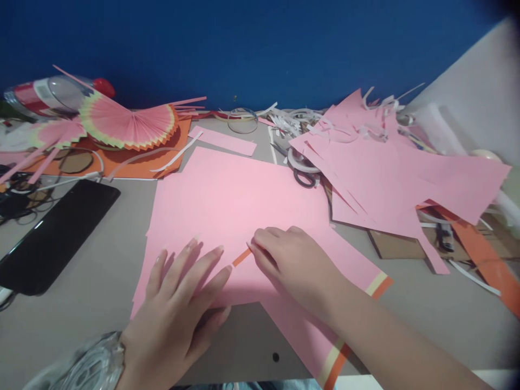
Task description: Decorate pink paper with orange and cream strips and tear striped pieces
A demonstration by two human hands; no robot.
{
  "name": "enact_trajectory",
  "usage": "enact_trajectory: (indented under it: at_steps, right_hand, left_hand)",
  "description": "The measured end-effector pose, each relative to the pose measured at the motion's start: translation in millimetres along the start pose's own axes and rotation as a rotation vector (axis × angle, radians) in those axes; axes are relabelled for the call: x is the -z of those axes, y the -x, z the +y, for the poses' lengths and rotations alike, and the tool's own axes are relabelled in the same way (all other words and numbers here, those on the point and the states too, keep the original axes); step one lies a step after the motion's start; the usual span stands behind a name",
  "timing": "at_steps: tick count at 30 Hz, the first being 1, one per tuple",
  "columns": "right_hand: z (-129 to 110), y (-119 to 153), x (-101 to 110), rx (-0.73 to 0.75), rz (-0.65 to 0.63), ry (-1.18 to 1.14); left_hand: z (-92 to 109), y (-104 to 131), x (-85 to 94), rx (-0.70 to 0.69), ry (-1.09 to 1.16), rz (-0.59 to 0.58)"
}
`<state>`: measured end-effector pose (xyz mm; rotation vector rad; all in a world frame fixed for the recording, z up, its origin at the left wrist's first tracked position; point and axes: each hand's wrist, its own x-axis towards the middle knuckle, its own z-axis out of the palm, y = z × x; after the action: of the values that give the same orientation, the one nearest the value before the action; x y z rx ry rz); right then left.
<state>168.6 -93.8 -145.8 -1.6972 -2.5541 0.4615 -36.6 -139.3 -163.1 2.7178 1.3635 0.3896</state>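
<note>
Pink paper sheets lie stacked on the grey table in the middle. My left hand rests on their lower left part, fingers spread and holding nothing. A small orange paper strip lies on the pink paper between my hands. My right hand is closed at the strip's upper right end, its thumb and index finger pinched on it. Under my right forearm, a pink sheet with cream and orange edge bands reaches toward the table's front edge.
A black phone lies at left, below pleated paper fans and a bottle. Scissors, white paper scraps and a pile of pink sheets are at back right. Cardboard lies under that pile.
</note>
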Motion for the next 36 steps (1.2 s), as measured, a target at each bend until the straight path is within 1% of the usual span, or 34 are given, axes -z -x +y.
enact_trajectory:
  at_steps: [3, 8, 17, 20, 25, 29, 36]
  right_hand:
    - [0.1, 0.0, 0.0, 0.004, -0.004, -0.006]
    - [1.5, -1.3, 0.5, 0.013, -0.031, -0.020]
    - [-2.0, 0.6, 0.4, -0.007, 0.015, 0.020]
    - [-0.9, -0.2, -0.3, -0.004, 0.002, 0.014]
    - [1.4, -1.9, -1.4, 0.002, -0.027, 0.003]
    - [1.3, -1.6, -1.2, -0.006, -0.023, -0.002]
    - [1.5, -1.0, -1.1, -0.018, -0.030, -0.026]
  left_hand:
    - [0.0, -0.3, 1.0, 0.003, 0.013, 0.013]
    - [2.4, -2.3, 0.2, 0.037, 0.026, -0.053]
    - [0.6, -2.0, 0.3, 0.015, 0.046, -0.036]
    - [-0.9, -3.0, 0.5, -0.006, 0.022, -0.057]
    - [-0.7, -2.9, -1.1, 0.025, 0.069, -0.091]
    - [0.2, -2.1, -2.5, 0.036, 0.084, -0.080]
    - [-1.3, -2.1, -0.8, 0.000, 0.034, -0.066]
